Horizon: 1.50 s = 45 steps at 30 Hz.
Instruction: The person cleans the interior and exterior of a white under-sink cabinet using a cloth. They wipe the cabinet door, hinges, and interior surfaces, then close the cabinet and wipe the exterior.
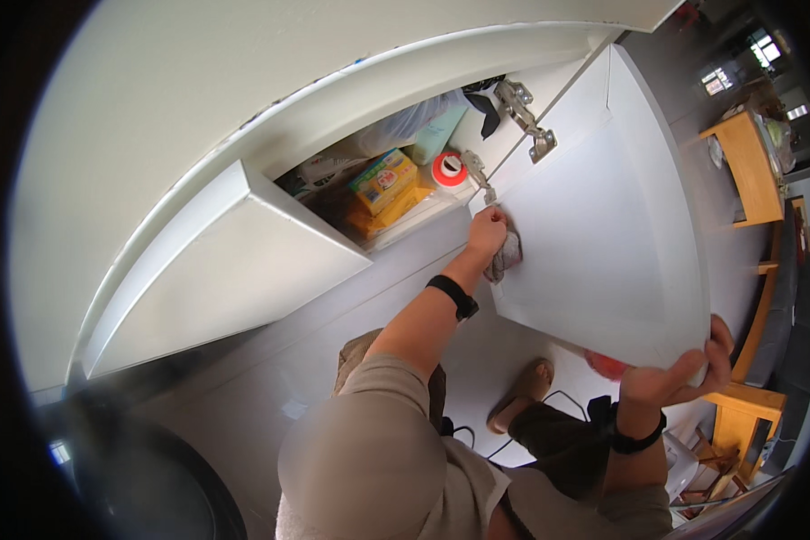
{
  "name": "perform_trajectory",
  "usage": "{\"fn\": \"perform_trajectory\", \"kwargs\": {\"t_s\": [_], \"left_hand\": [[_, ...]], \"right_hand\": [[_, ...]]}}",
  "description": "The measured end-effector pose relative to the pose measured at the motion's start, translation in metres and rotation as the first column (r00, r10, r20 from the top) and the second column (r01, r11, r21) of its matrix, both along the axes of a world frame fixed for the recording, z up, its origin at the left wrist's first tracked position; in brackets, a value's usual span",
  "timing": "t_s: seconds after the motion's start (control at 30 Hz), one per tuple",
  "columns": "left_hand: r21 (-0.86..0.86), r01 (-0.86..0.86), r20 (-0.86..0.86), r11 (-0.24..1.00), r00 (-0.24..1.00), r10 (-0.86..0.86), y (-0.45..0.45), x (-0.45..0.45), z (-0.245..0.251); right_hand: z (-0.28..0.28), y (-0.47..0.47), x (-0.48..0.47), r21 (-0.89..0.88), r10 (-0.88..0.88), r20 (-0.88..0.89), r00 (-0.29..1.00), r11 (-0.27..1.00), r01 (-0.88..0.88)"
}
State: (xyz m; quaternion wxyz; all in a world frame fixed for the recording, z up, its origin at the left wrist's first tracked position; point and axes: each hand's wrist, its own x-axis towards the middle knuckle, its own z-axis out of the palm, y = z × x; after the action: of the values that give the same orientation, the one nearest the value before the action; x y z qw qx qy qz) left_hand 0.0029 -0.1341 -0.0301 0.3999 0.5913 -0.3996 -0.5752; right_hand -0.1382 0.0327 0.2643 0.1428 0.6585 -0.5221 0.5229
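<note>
My left hand (488, 230) is closed on a grey cloth (506, 256), which lies against the inner face of an open white cabinet door (601, 223), close to its lower metal hinge (479, 177). With my right hand (682, 371) I grip the free edge of the same door at its outer corner. Inside the white cabinet (412, 221) are a yellow box (385, 181), a bottle with a red and white top (449, 169), a pale green package (439, 135) and plastic bags (398, 128). The upper hinge (526, 121) joins the door to the cabinet wall.
Another white cabinet door (229, 270) stands open at the left. A dark round object (155, 486) is at the lower left. Dark cables run on the floor by my foot. Wooden furniture (749, 169) stands at the right, and a red thing (606, 365) shows under the door.
</note>
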Motion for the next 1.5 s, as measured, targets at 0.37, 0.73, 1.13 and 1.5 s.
{"fn": "perform_trajectory", "kwargs": {"t_s": [0.37, 0.73, 1.13, 1.5], "left_hand": [[0.018, 0.169, -0.47, 0.985, 0.871, -0.141, 0.01, 0.027, 0.03], [-0.161, 0.553, -0.71, 0.817, 0.51, -0.486, 0.016, 0.03, 0.09], [-0.45, 0.657, -0.774, 0.605, 0.051, -0.631, 0.029, 0.008, 0.147], [-0.49, 0.666, -0.745, 0.563, 0.016, -0.667, 0.041, -0.01, 0.153]], "right_hand": [[0.004, -0.022, -0.039, 0.088, -0.078, 0.495, 0.865, 0.995, 0.04], [-0.008, -0.019, -0.004, 0.374, 0.406, -0.371, 0.835, 0.889, -0.266], [-0.032, -0.029, 0.0, 0.626, 0.261, -0.146, 0.954, 0.771, -0.115], [-0.016, -0.019, -0.01, 0.429, 0.267, -0.509, 0.818, 0.903, -0.028]]}}
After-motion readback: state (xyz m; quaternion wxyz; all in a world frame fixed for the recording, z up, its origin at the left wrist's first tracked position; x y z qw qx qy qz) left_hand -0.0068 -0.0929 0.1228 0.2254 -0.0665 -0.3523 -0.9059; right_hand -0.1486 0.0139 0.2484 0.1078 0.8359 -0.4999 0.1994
